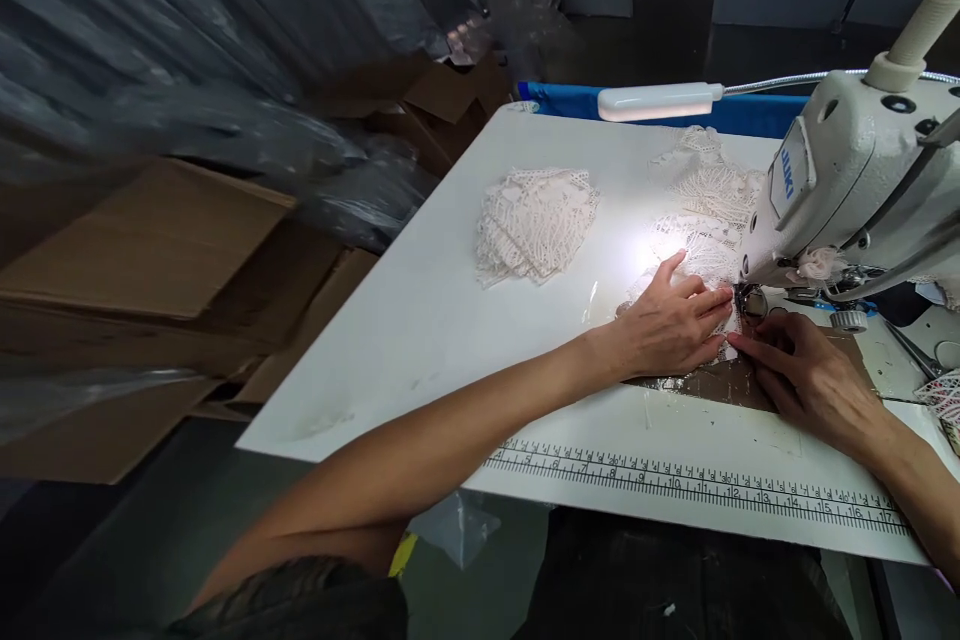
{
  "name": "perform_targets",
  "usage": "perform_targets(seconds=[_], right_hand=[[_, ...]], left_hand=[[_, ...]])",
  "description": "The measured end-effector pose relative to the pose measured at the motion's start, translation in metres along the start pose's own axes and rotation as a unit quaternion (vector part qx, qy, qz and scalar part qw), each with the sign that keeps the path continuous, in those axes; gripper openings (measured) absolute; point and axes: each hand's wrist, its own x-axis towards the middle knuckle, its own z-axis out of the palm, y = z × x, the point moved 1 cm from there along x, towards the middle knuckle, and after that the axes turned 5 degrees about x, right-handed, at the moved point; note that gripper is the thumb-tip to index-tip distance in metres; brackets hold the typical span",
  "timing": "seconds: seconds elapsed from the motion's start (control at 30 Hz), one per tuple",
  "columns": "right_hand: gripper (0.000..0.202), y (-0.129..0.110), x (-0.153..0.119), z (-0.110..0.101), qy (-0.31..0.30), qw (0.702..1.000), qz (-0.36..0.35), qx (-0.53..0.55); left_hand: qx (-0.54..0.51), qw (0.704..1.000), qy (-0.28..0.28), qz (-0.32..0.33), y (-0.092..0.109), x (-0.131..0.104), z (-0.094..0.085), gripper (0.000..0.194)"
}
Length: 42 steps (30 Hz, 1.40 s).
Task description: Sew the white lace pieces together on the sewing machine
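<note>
White lace fabric (701, 235) lies bunched to the left of the sewing machine (840, 170), its near end running under both hands beside the needle area. My left hand (675, 320) rests flat on the lace, fingers spread and pointing toward the presser foot. Just right of it, my right hand (806, 370) has its thumb and index finger closed together at the near edge of the lace, beside the foot. The needle tip itself is too small to make out. A separate pile of lace pieces (536, 225) sits on the white table (420, 320).
A lamp (660, 102) on a bendable arm hangs over the table's far side. Scissors (911, 350) lie right of the machine. A printed ruler (697, 485) runs along the near edge. Cardboard boxes (142, 250) with plastic stand at the left.
</note>
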Motion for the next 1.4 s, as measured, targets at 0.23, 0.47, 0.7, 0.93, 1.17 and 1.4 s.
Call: perform_targets(seconds=[0.23, 0.47, 0.7, 0.93, 1.17, 1.4], right_hand=[[0.031, 0.002, -0.002, -0.003, 0.044, 0.998, 0.011, 0.044], [0.03, 0.009, -0.005, 0.0, 0.036, 0.999, -0.016, -0.026], [0.032, 0.005, -0.003, 0.0, 0.018, 0.999, -0.034, -0.016], [0.033, 0.006, -0.005, 0.001, 0.043, 0.999, -0.006, -0.024], [0.034, 0.002, 0.0, -0.001, 0.019, 0.999, -0.035, -0.035], [0.033, -0.001, 0.001, -0.003, 0.031, 0.999, -0.018, -0.011]], left_hand=[[-0.024, 1.0, 0.013, 0.006, -0.004, -0.001, 0.004, 0.037], [-0.04, 0.999, 0.0, 0.004, -0.005, 0.0, 0.004, 0.035], [-0.03, 0.999, 0.023, 0.015, -0.005, -0.001, 0.006, 0.035], [-0.033, 0.999, 0.018, 0.013, -0.005, 0.0, 0.005, 0.036], [-0.033, 0.999, 0.02, 0.01, -0.004, -0.001, 0.005, 0.036], [-0.034, 0.999, 0.007, 0.002, -0.004, -0.001, 0.004, 0.036]])
